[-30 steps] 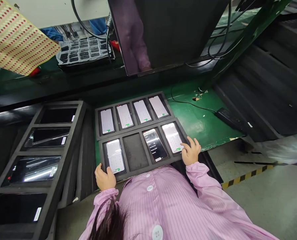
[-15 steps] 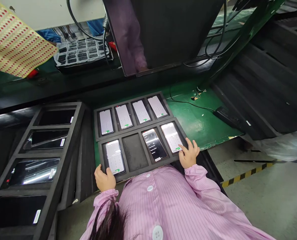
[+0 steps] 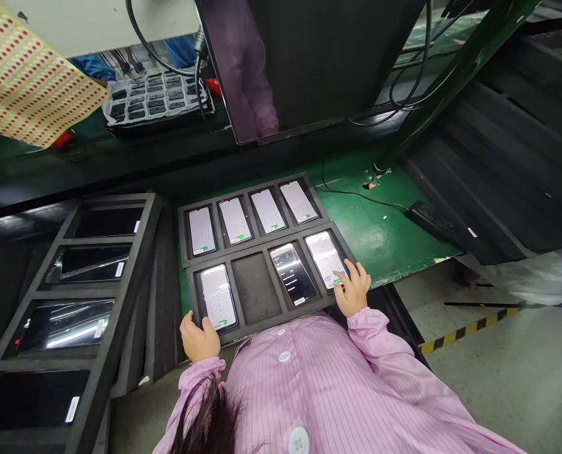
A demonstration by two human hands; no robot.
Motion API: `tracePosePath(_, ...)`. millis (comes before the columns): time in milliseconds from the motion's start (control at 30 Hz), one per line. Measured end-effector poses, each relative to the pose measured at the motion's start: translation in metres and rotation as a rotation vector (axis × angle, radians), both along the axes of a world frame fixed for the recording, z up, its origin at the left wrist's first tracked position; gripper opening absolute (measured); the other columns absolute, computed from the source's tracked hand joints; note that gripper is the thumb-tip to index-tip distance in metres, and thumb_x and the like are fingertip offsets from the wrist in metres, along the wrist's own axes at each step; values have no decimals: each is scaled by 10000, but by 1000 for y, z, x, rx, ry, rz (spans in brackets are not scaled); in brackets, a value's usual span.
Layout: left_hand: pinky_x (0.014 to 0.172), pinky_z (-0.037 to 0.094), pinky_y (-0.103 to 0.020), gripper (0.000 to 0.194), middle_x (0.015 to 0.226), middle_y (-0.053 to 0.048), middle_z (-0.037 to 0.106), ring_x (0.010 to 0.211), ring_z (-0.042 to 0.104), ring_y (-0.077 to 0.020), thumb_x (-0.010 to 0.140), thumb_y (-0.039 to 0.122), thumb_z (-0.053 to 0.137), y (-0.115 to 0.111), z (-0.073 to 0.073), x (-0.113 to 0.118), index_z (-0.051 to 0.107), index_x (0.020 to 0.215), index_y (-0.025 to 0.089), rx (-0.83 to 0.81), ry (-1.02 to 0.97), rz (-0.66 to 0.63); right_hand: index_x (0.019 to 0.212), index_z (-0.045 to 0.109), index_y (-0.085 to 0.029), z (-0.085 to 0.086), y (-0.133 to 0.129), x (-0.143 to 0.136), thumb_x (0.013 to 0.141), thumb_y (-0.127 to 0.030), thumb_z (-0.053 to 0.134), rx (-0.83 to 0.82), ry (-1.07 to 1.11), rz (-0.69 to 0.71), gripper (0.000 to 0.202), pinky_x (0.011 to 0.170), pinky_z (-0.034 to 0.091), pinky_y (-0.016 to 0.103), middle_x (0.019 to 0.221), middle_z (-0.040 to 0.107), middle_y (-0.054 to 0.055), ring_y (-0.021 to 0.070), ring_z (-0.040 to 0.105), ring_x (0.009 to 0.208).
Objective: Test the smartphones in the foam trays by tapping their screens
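Note:
A black foam tray (image 3: 257, 323) lies in front of me with smartphones in its slots. My left hand (image 3: 200, 337) grips its front left corner, beside a smartphone (image 3: 218, 296) showing a white dial pad. Over the tray's right end is my right hand (image 3: 353, 290), fingers spread, one fingertip on the lit screen of the rightmost smartphone (image 3: 323, 252). That screen shows a keypad, partly covered by my fingers. To its left, another smartphone (image 3: 293, 274) displays a dark menu. The second slot (image 3: 256, 287) from the left holds no phone.
Behind sits another foam tray (image 3: 243, 249) with several lit smartphones. At the left, a stacked tray (image 3: 106, 353) carries dark-screened phones. A monitor (image 3: 319, 63) hangs above the green bench (image 3: 375, 233). A black cable (image 3: 351, 193) crosses the bench; dark foam trays (image 3: 493, 164) stand right.
My right hand has shifted slightly left and inward over the rightmost phone's keypad. My left hand stays at the tray corner.

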State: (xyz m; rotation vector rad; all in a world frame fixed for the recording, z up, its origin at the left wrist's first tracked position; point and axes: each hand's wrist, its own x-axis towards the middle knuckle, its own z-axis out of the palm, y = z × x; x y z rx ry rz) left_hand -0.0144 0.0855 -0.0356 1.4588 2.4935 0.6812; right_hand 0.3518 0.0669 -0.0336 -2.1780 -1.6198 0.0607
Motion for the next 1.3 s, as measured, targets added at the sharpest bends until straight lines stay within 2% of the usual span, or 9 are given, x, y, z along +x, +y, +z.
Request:
tracePosePath(100,961,356,-441,449,1202,-156,483,1147,443,-278,806,302,408,0,2,1,431,1213,114,-11,0,4,954,672,-219,4,2,-4,758,-219,438,-57,-25,-6,306,906,249,647,1344,408,108,367,257,1247)
tracePosePath(300,965,355,-452,443,1203,-158,479,1152,437,-285,807,291,408,0,5,3,434,1211,111,-11,-10,-3,976,673,-288,10,2,-7,766,-226,451,-117,-38,118,312,908,199,681,1400,331,66,377,184,1279)
tracePosePath(433,964,354,-447,439,1201,-151,478,1146,443,-277,805,286,413,0,2,1,434,1212,124,5,-11,-7,921,684,-216,0,-1,5,770,-242,444,-20,-46,-96,285,891,217,685,1367,361,110,386,228,1250)
tracePosePath(500,963,354,-444,441,1206,-155,479,1149,440,-281,806,293,407,0,1,1,436,1210,117,2,-4,-7,883,690,-200,-4,-2,10,773,-250,441,2,-49,-150,276,877,214,701,1355,376,118,397,232,1244)
tracePosePath(733,951,359,-433,434,1188,-148,489,1139,449,-274,804,300,413,1,1,0,450,1198,121,13,4,-12,859,695,-279,4,-7,-3,760,-236,462,-25,-7,125,258,933,199,651,1373,375,45,357,186,1286)
tracePosePath(900,960,358,-438,446,1203,-161,484,1148,445,-280,805,301,414,0,-1,-1,442,1205,107,-9,4,-2,867,648,-221,-4,-9,2,762,-256,440,78,32,-28,235,940,243,592,1298,448,89,325,289,1244)
tracePosePath(1067,954,358,-443,447,1181,-161,503,1137,455,-279,801,297,416,0,-3,-2,443,1207,112,-16,-2,5,1025,532,-133,-19,-7,17,748,-285,424,167,158,-177,334,938,326,494,1232,457,190,295,388,1171)
tracePosePath(1200,940,362,-437,443,1168,-158,518,1115,471,-280,795,302,416,1,-2,-3,460,1194,113,-18,6,8,1137,469,-107,-21,-8,20,754,-277,413,175,206,-183,423,929,347,479,1245,420,213,287,399,1159)
tracePosePath(1300,931,365,-428,440,1158,-151,525,1099,481,-276,790,303,414,1,-2,-3,468,1186,118,-8,12,3,1022,581,-183,-16,-12,17,759,-278,448,120,95,-94,310,944,300,541,1311,378,156,316,341,1203)
